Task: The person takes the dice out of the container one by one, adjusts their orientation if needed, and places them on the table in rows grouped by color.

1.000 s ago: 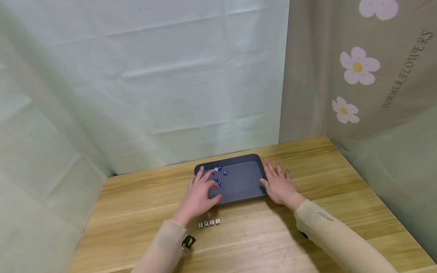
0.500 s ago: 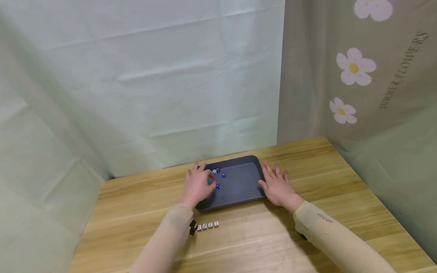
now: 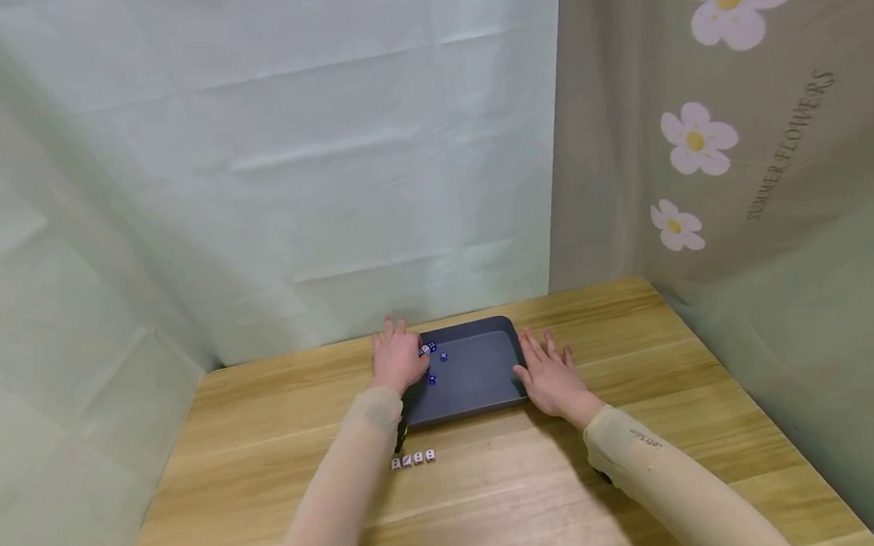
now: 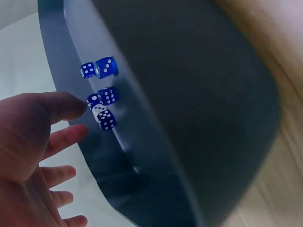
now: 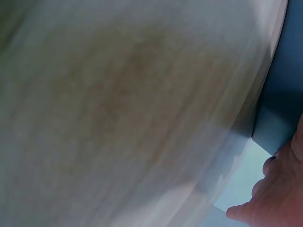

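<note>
A dark grey tray lies on the wooden table with several blue dice near its left end. Over its left rim reaches my left hand. In the left wrist view, the thumb and forefinger of that left hand are spread slightly apart, their tips close beside a white die among blue dice; whether they touch it I cannot tell. My right hand rests along the tray's right side with straight fingers. Its fingers show only at the edge of the right wrist view.
A short row of white dice sits on the table in front of the tray, just right of the left sleeve. Pale cloth hangs behind the table, and a flowered curtain hangs to the right.
My left hand has moved forward along the tray's left end, its fingers now past the rim, and hides more of that end. The right hand stays at the tray's right side.
</note>
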`<state>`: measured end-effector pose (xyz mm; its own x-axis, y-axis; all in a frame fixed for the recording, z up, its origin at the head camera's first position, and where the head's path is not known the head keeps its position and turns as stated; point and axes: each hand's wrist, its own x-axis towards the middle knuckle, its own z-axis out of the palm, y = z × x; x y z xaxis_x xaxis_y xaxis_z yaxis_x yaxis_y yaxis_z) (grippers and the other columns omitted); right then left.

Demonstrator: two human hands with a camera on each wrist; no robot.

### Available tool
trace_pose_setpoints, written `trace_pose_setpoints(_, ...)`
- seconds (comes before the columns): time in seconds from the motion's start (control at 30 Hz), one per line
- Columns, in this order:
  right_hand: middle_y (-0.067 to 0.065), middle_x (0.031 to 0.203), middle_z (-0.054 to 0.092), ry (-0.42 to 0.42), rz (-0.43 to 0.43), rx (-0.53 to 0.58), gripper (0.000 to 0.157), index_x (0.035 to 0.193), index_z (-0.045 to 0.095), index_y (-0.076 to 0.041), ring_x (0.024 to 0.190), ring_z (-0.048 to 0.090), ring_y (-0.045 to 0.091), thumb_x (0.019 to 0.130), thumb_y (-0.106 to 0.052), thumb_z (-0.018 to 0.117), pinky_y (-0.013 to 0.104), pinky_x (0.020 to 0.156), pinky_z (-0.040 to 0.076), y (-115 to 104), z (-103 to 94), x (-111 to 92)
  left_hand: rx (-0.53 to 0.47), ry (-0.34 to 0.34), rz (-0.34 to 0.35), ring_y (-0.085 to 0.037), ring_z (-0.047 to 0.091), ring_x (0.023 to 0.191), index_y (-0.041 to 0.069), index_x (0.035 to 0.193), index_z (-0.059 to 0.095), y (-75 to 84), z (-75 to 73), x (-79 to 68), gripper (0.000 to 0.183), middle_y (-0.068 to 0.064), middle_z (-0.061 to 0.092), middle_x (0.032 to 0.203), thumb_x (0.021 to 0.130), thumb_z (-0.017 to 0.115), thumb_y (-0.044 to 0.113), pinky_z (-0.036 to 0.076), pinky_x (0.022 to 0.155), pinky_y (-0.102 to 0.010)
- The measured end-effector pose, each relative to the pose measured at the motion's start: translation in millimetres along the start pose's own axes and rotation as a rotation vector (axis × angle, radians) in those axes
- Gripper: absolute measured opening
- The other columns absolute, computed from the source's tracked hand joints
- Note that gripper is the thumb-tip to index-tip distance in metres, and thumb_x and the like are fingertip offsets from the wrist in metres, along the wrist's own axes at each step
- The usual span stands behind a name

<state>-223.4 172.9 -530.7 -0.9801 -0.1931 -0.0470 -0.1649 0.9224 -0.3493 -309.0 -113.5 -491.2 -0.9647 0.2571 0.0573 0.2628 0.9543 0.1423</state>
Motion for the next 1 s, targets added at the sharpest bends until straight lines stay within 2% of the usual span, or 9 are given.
trace_pose_setpoints(0.07, 0.014, 0.179, 0.004, -0.004, -0.001, 0.002, 0.069, 0.171, 0.008, -0.005, 0.162, -0.004, 0.045, 0.117, -0.039, 0.034, 0.074, 0.123, 0.003, 0.2, 1.0, -0.1, 0.006, -0.018, -0.018, -0.05, 0.018, 0.159, 0.01, 0.104, 0.081, 0.3, 3.6, 3.6, 0.018, -0.025, 0.042, 0.165, 0.096, 0.077, 0.026, 0.023, 0.121, -0.072)
trace_pose_setpoints(0.33, 0.013, 0.179, 0.006, -0.009, 0.008, 0.014, 0.068, 0.171, 0.009, -0.005, 0.163, -0.005, 0.044, 0.117, -0.038, 0.035, 0.073, 0.124, 0.003, -1.1, 4.1, -1.7, 0.055, -0.057, -0.041, -0.05, 0.019, 0.159, 0.01, 0.082, 0.072, 4.3, 11.5, 11.8, 0.019, -0.026, 0.042, 0.164, 0.094, 0.079, 0.024, 0.025, 0.122, -0.069)
trace_pose_setpoints(0.5, 0.014, 0.179, 0.006, -0.008, 0.005, 0.009, 0.067, 0.171, 0.009, -0.005, 0.163, -0.004, 0.045, 0.118, -0.037, 0.034, 0.073, 0.124, 0.003, -1.9, 4.0, -1.4, 0.075, -0.066, -0.046, -0.05, 0.02, 0.159, 0.01, 0.085, 0.074, 5.5, 13.5, 14.0, 0.021, -0.027, 0.042, 0.164, 0.094, 0.081, 0.027, 0.025, 0.123, -0.068)
trace_pose_setpoints(0.87, 0.013, 0.179, 0.007, -0.007, 0.006, 0.0, 0.067, 0.171, 0.008, -0.006, 0.163, -0.003, 0.045, 0.118, -0.037, 0.033, 0.072, 0.124, 0.005, -3.4, 1.1, -1.5, 0.107, -0.05, -0.009, -0.051, 0.022, 0.158, 0.012, 0.079, 0.071, 8.4, 13.3, 16.1, 0.019, -0.027, 0.046, 0.161, 0.094, 0.08, 0.021, 0.027, 0.121, -0.069)
trace_pose_setpoints(1.0, 0.013, 0.18, 0.006, 0.001, 0.014, 0.006, 0.067, 0.171, 0.009, -0.006, 0.163, -0.003, 0.044, 0.118, -0.038, 0.033, 0.072, 0.125, 0.005, -2.2, -0.6, -0.4, 0.117, -0.044, -0.003, -0.051, 0.021, 0.158, 0.011, 0.083, 0.074, 11.1, 12.5, 17.0, 0.016, -0.026, 0.046, 0.16, 0.094, 0.079, 0.02, 0.028, 0.121, -0.068)
